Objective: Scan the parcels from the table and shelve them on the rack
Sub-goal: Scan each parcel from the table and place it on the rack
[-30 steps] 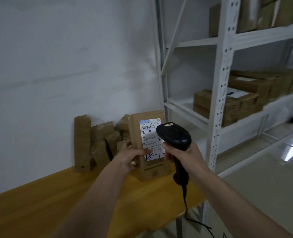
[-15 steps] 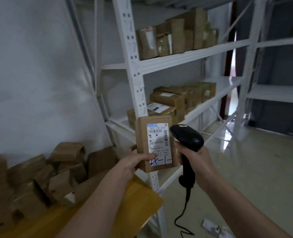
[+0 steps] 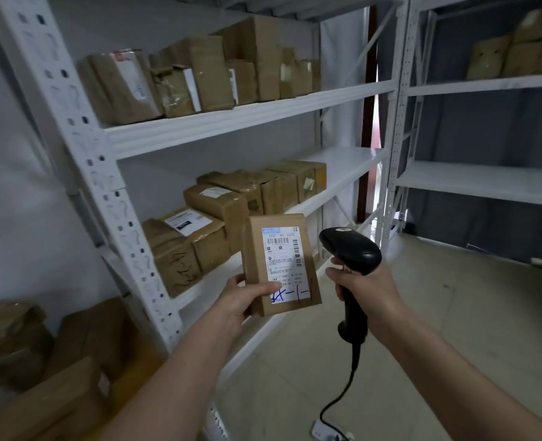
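Observation:
My left hand [image 3: 242,299] grips a flat brown parcel [image 3: 257,249] upright by its lower left corner, thumb on its white shipping label with blue handwriting. My right hand [image 3: 366,289] holds a black barcode scanner [image 3: 350,249] by its handle, just right of the parcel, cable hanging to the floor. Both are raised in front of the white rack [image 3: 231,122]. Several brown parcels stand on the rack's upper and middle shelves. More parcels [image 3: 40,361] lie on the yellow table [image 3: 142,351] at lower left.
The middle shelf [image 3: 352,160] is bare at its right end. A second white rack [image 3: 485,183] stands at right with parcels on its top shelf. A white power strip [image 3: 326,429] lies on the tiled floor below the scanner cable.
The view has swung right from the table to the rack. My left hand lifted the parcel off the table and carried it toward the shelves; the scanner moved along beside it.

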